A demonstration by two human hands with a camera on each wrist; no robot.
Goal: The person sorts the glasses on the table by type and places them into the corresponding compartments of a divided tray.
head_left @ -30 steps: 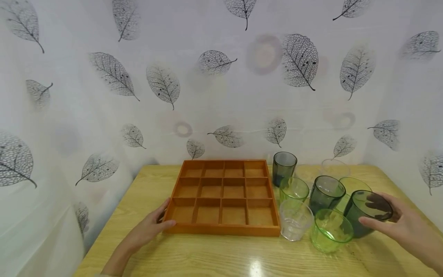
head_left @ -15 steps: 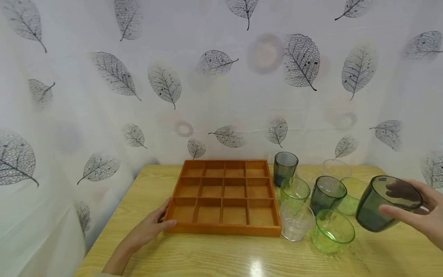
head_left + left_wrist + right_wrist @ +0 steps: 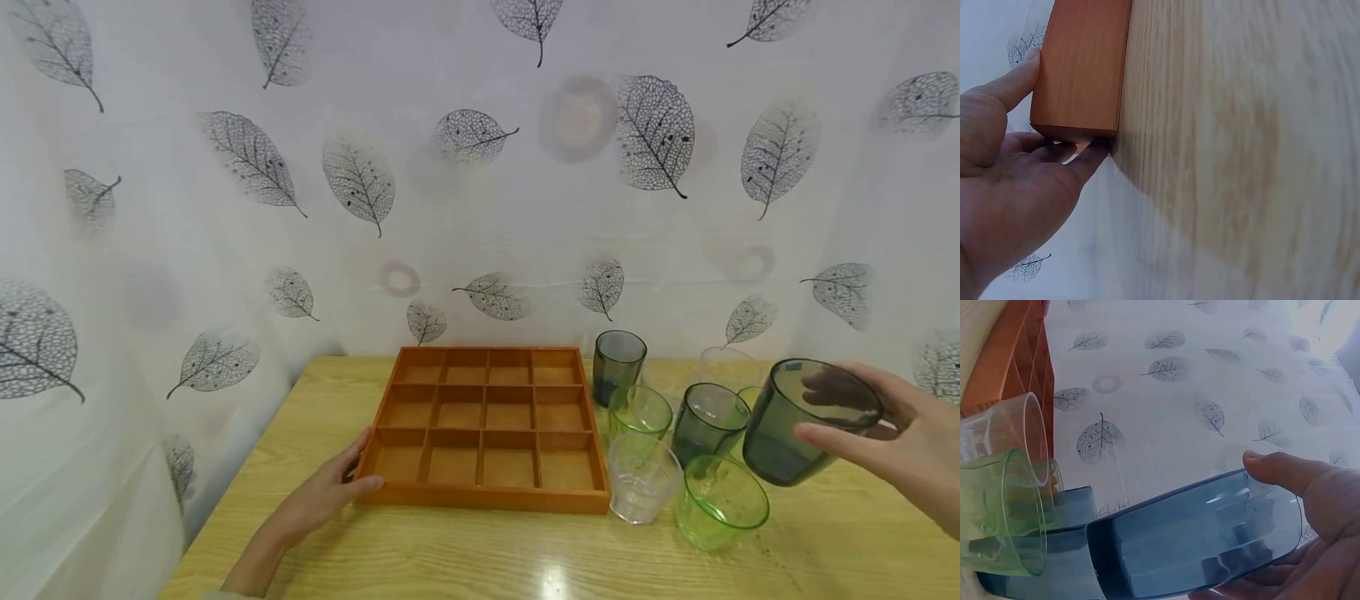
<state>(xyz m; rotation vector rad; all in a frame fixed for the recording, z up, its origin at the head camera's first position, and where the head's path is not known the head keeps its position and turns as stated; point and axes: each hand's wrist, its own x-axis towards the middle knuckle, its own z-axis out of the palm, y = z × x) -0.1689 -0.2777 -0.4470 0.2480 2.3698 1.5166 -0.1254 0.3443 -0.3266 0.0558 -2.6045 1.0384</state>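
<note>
In the head view my left hand [image 3: 318, 500] holds the near-left corner of a brown wooden compartment tray [image 3: 480, 497]. The left wrist view shows the thumb on the rim of the tray [image 3: 1082, 69] and the fingers against its end. My right hand [image 3: 911, 446] grips a dark smoky glass tumbler [image 3: 783, 442] near its rim, tilted and raised off the table. Seen from the right wrist, that tumbler [image 3: 1191, 531] lies between thumb and fingers, its base overlapping another dark tumbler. A green glass [image 3: 720, 504] stands just left of and below the held one.
Between tray and right hand stand a clear glass [image 3: 641, 479], a green glass [image 3: 637, 412] and dark tumblers [image 3: 618, 367] [image 3: 708, 425]. Behind are a faint clear glass [image 3: 727, 367] and a partly hidden green one. A leaf-print curtain [image 3: 480, 208] closes off the table's back.
My right hand has lifted the dark tumbler off the table, swung it right, then brought it back left and slightly higher. The left hand and tray have stayed put.
</note>
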